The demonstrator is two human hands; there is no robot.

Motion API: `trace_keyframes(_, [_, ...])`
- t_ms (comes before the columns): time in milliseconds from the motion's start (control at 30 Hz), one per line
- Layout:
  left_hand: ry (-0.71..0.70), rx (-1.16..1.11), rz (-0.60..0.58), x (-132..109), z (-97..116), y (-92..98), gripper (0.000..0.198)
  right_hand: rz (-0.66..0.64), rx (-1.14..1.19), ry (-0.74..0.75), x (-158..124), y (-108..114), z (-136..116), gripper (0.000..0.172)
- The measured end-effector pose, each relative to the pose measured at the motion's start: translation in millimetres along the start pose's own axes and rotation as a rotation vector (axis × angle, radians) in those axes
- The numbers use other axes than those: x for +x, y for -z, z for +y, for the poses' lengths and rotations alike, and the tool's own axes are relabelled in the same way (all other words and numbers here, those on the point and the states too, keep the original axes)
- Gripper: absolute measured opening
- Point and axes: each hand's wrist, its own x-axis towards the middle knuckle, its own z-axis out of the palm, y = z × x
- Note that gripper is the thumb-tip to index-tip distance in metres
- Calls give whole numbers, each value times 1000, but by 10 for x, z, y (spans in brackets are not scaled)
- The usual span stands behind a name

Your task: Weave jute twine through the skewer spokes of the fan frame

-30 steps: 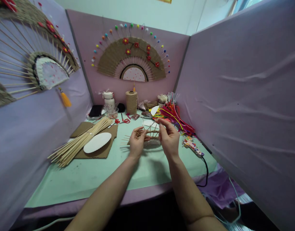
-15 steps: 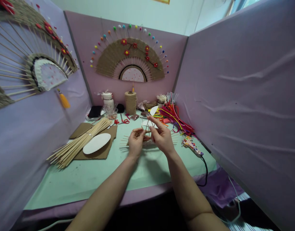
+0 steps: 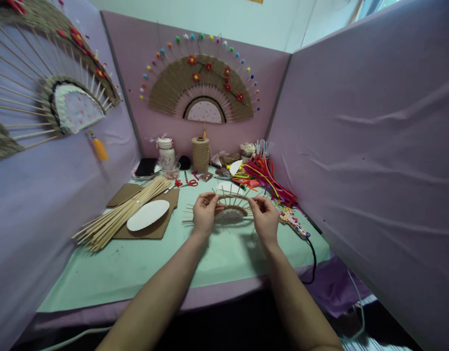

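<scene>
Green surface [image 3: 144, 263], purple partitions. Left hand [image 3: 203, 214] and right hand [image 3: 264, 220] pinch one small stick fan [image 3: 230, 207] at centre. One twine spool [image 3: 200, 154], one jar [image 3: 166, 153] far; contents unclear.

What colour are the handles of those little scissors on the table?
Red. The scissors show best in the head view, near the twine spool.

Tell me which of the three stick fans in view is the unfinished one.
The small fan on the green table, held between the left hand and right hand. Its sticks are mostly bare, while both wall fans carry wide twine bands and red flowers.
</scene>
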Motion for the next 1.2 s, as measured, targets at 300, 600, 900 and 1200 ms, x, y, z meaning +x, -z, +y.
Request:
trace_keyframes(300, [-6,-11,-6,4,-7,7,40,-43,-354,194,9,2,168,22])
trace_keyframes(600, [-12,19,2,-31,33,-24,41,-6,-486,489,-51,-240,17,20])
trace_keyframes(900, [12,-6,-12,-4,34,-18,40,-129,-233,289,-6,-288,138,22])
trace_keyframes(1200, [28,24,-9,74,45,42,35,-57,-92,42,56,-301,126,30])
